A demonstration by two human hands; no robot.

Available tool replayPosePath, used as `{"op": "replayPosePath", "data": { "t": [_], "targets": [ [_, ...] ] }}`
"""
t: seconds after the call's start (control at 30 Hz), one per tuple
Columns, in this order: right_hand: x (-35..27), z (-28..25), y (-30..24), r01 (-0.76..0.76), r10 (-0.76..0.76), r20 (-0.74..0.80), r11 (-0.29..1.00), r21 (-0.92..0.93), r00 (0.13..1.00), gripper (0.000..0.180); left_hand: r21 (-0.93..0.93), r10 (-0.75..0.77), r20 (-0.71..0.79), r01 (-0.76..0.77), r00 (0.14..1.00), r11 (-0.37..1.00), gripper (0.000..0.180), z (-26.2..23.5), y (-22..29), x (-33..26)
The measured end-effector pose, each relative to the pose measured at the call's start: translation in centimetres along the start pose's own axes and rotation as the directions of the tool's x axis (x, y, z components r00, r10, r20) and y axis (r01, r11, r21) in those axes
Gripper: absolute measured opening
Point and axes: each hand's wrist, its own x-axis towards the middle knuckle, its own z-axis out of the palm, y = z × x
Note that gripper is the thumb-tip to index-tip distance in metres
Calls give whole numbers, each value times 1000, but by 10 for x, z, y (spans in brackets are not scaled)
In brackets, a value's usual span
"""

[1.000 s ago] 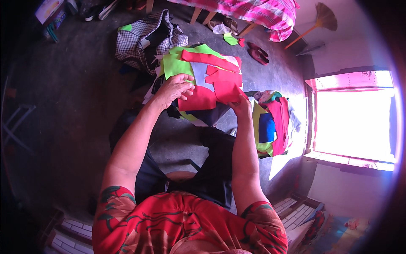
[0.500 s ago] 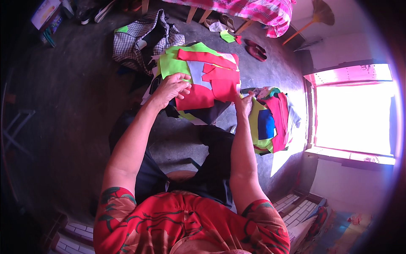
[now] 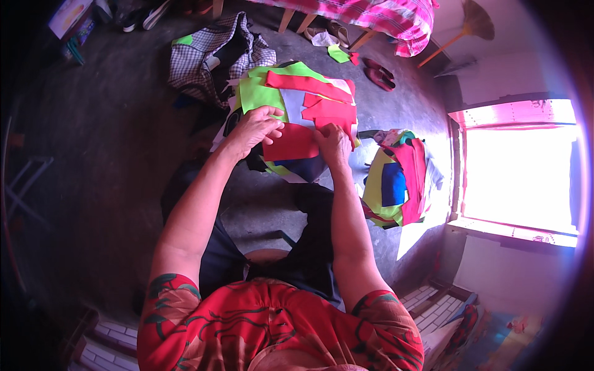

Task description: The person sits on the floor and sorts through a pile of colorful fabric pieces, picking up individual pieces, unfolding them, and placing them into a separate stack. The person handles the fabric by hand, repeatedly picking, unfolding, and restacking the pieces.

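A pile of fabric scraps in red, lime green (image 3: 257, 93), grey and black lies in front of my knees. My left hand (image 3: 255, 131) is at the pile's left side, its fingers loosely curved and apart, with nothing gripped that I can see. My right hand (image 3: 335, 146) rests over the right part, fingertips bent down at the edge of a red fabric piece (image 3: 289, 143); whether they pinch it is hard to make out. A long red strip (image 3: 306, 85) crosses the top of the pile, and a grey piece (image 3: 294, 106) shows between the red ones.
To the right stands a second heap of scraps with a blue piece (image 3: 393, 184). A checked cloth bag (image 3: 204, 65) lies behind at the left. Farther off are dark red shoes (image 3: 378, 74), a broom (image 3: 468, 28) and a pink checked cover (image 3: 371, 15). A bright window (image 3: 520, 173) is at right.
My right hand has moved left, from the gap beside the second heap onto the red pieces of the main pile. My left hand stays in nearly the same place over the pile.
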Motion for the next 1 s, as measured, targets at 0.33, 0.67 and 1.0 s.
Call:
{"op": "replayPosePath", "data": {
  "t": [0.33,0.67,1.0],
  "targets": [
    [3,4,2,38,-37,6,999,-24,999,31,33,-1,12,1,1000,999,35,-2,-4,1],
    [9,12,11,72,-74,-42,996,-47,996,25,40,0,-10,1,1000,999,36,3,-2,2],
    [2,-6,-21,-31,25,47,991,128,999,34,20,-8,-5,9,1000,1000,36,3,0,1]
  ]
}}
